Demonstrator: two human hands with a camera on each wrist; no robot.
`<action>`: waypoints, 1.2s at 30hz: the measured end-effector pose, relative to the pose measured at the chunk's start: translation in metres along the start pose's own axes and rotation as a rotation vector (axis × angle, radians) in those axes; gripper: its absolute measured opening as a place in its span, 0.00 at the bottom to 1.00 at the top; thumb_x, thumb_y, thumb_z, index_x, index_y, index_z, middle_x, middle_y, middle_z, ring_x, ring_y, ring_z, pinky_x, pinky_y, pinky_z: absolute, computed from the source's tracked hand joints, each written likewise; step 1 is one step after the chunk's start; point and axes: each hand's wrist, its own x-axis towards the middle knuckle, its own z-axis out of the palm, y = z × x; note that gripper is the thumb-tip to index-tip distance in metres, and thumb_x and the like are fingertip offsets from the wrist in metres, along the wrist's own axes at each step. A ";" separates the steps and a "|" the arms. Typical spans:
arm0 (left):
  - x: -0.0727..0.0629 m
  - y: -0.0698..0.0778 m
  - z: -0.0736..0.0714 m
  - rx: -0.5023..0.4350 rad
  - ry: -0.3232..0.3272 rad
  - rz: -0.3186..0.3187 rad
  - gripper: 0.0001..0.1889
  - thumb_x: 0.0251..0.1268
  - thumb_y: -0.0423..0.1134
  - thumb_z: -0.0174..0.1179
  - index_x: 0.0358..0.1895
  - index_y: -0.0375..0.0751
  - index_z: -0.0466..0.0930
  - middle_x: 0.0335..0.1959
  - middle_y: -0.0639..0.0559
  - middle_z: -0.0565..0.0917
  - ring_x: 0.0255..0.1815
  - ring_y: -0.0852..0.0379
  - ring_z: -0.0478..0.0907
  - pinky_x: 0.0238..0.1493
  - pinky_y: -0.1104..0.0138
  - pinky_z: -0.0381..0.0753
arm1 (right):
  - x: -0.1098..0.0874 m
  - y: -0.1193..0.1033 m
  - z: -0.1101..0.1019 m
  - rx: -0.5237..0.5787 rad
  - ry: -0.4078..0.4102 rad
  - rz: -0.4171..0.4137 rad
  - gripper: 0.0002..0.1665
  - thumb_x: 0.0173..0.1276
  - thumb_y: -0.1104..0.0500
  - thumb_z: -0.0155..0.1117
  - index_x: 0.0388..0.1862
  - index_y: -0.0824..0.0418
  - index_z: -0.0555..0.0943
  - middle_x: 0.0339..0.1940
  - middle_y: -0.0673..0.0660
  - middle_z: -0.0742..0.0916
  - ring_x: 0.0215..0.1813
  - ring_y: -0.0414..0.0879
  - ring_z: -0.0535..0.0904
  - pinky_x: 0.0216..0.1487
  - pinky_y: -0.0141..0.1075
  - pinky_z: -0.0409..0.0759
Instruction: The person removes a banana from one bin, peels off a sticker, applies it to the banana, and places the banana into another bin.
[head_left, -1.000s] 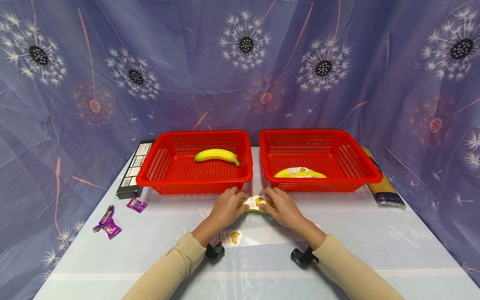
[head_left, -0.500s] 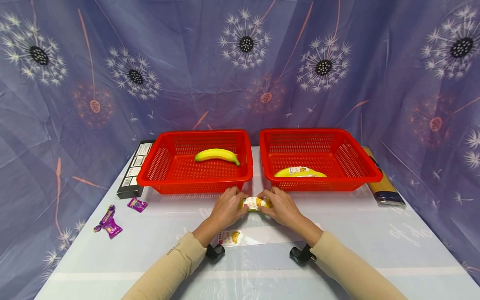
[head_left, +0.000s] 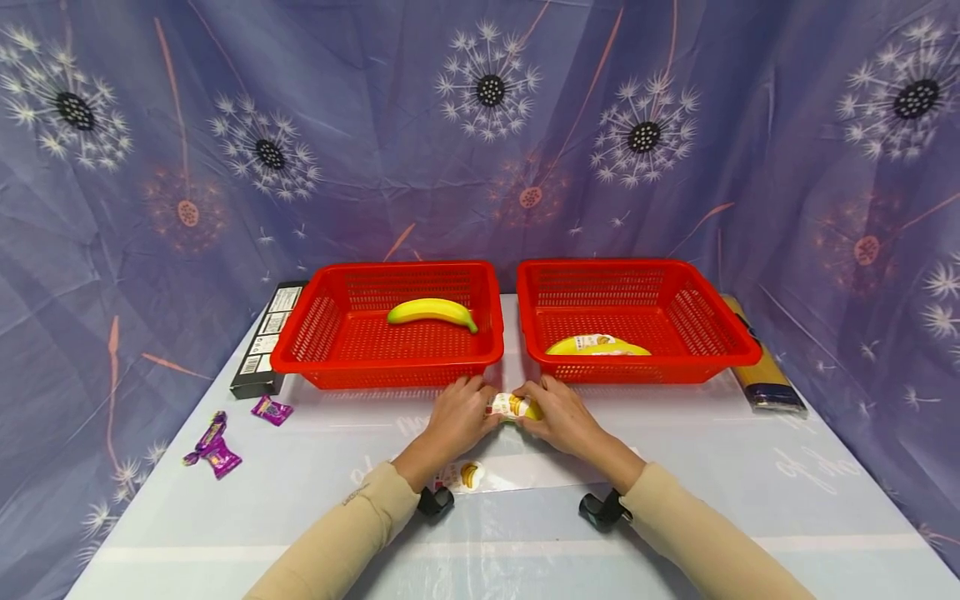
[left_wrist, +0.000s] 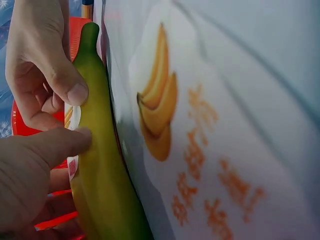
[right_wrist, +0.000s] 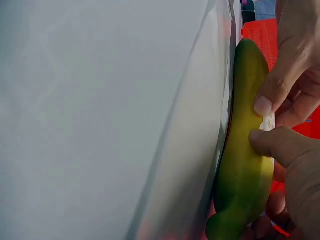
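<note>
A yellow-green banana (head_left: 534, 412) lies crosswise on the table between my hands. A white label (head_left: 502, 405) with a banana picture sits on its upper side. My left hand (head_left: 461, 415) grips the left part, its thumb (left_wrist: 72, 142) on the near side by the label's edge. My right hand (head_left: 562, 417) holds the right part, with its thumb (right_wrist: 272, 142) pressed on the near side and fingers curled behind. In both wrist views the two thumbs are close together on the peel. Most of the label is hidden behind the fingers there.
On the table in front of the banana lies a label strip (head_left: 540, 473). Behind stand two red baskets, the left (head_left: 390, 367) with one banana (head_left: 432, 312), the right (head_left: 645, 361) with labelled bananas (head_left: 600, 343). Purple candies (head_left: 273, 410), a black box (head_left: 267, 342) and a yellow packet (head_left: 767, 371) lie at the sides.
My left hand has shifted slightly right along the banana, its thumb now closer to the right one. The right thumb and fingers moved a little left earlier and still hold the banana.
</note>
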 end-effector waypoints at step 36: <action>-0.008 -0.005 -0.004 -0.118 -0.051 -0.029 0.24 0.50 0.46 0.70 0.52 0.43 0.80 0.40 0.47 0.81 0.42 0.50 0.77 0.48 0.59 0.77 | 0.000 0.007 0.001 0.081 -0.011 -0.019 0.20 0.53 0.52 0.74 0.42 0.55 0.77 0.34 0.51 0.80 0.32 0.40 0.72 0.34 0.34 0.68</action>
